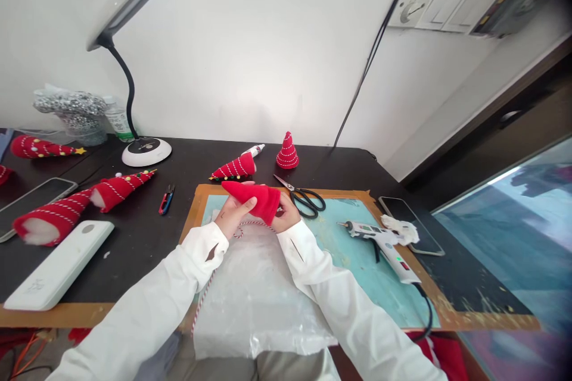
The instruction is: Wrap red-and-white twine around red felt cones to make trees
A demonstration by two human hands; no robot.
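Red felt cone (pixel 254 199) between left hand (pixel 235 217) and right hand (pixel 286 217)

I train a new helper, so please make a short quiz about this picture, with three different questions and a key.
1. What red thing do the left hand and the right hand hold?
2. True or false: the black-handled scissors lie to the right of the hot glue gun in this view.
3. What colours has the twisted cord near the wrists? A. blue and yellow B. red and white C. black and green

Key: 1. A red fabric cone. 2. False. 3. B.
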